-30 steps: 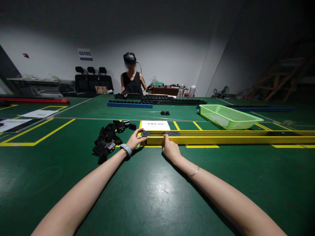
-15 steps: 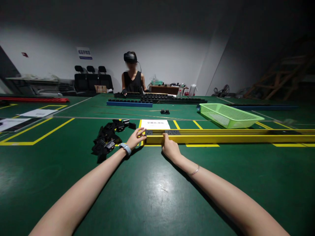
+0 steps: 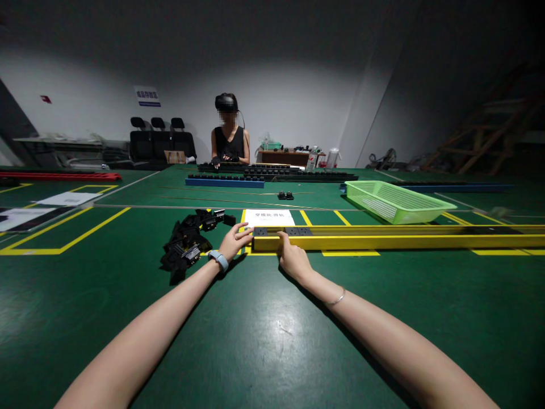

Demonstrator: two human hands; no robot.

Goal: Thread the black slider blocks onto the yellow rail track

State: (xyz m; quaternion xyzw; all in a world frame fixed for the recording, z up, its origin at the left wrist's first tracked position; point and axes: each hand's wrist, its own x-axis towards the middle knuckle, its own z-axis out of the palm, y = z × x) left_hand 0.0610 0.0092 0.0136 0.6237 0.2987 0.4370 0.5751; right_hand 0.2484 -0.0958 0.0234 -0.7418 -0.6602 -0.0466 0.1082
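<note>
A long yellow rail lies across the green table, with black blocks seated in its channel near the left end. My right hand grips the rail's near side just right of that end, thumb up against it. My left hand, with a watch at the wrist, rests at the rail's left end with fingers stretched toward the end face. A heap of black parts lies just left of my left hand.
A white paper label sits behind the rail's end. A green plastic basket stands at the right rear. Further back lie a blue rail, black rails and a small black part. A person works at the far side.
The rail's left end has shifted slightly right, and my left fingers have opened toward it. My right hand has moved a little left along the rail.
</note>
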